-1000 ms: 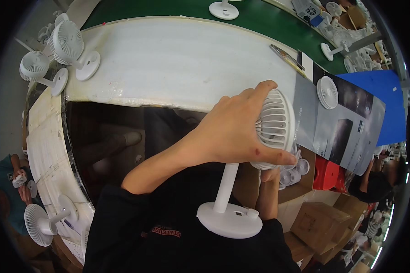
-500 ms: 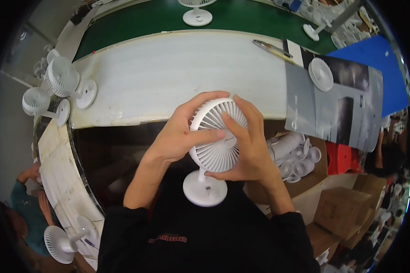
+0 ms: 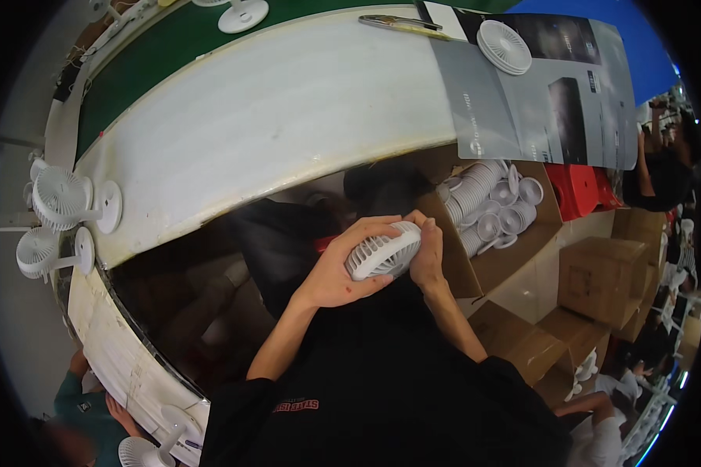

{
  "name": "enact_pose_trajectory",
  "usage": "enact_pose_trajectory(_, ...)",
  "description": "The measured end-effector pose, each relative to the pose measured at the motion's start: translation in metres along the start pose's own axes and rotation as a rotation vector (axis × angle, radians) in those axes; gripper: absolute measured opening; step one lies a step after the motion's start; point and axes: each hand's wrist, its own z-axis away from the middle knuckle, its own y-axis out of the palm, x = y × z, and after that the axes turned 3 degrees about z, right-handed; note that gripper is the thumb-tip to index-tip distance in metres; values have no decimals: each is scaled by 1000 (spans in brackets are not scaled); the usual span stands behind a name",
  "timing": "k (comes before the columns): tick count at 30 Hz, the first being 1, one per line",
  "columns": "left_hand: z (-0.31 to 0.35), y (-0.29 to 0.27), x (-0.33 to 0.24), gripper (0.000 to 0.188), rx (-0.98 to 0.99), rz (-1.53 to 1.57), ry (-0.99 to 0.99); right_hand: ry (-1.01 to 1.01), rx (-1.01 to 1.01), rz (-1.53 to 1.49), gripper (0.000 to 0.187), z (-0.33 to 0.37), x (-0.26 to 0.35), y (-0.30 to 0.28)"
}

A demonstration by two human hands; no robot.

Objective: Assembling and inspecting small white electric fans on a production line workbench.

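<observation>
Over the lap, a worker's left hand (image 3: 331,274) and right hand (image 3: 427,253) close around one white fan head (image 3: 385,252), one at each side; steady, even pressure on the rim, sparing the thin ribs, likely serves best. Just beyond, one open carton (image 3: 514,261) holds round white parts (image 3: 487,206), too overlapped to count. Farther off: at least two white fans (image 3: 61,198) at left, one round grille (image 3: 505,47) on a grey sheet (image 3: 514,124), one metal tool (image 3: 397,22) and one fan base (image 3: 243,15) on a green belt (image 3: 163,58).

White tabletop (image 3: 273,109): was evenly bright, softly lit.
Recess beneath (image 3: 160,303): lay in deep shadow.
Strip light (image 3: 660,425): glared at lower right.
Outer rim: bent edges, blackened corners.
</observation>
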Motion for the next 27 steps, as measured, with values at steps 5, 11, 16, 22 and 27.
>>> enact_pose_trajectory(5, -17, 0, -11, 87, 118, 165, -145, 114, 69, 43, 51, 7, 25, -16)
enact_pose_trajectory(11, -27, 6, -21, 103, 122, 66, -181, 193, 112, 3, 45, -11, 36, -4)
enact_pose_trajectory(16, -5, -32, -12, 90, -130, 262, -172, 170, 23, 204, 35, -29, 42, 40)
enact_pose_trajectory(22, 49, -66, 26, 87, -617, 958, -17, -635, 522, 551, 106, -24, 57, 87)
enact_pose_trajectory(27, 71, -72, 59, 94, -570, 1054, 25, -815, 715, 776, 108, -30, 52, 96)
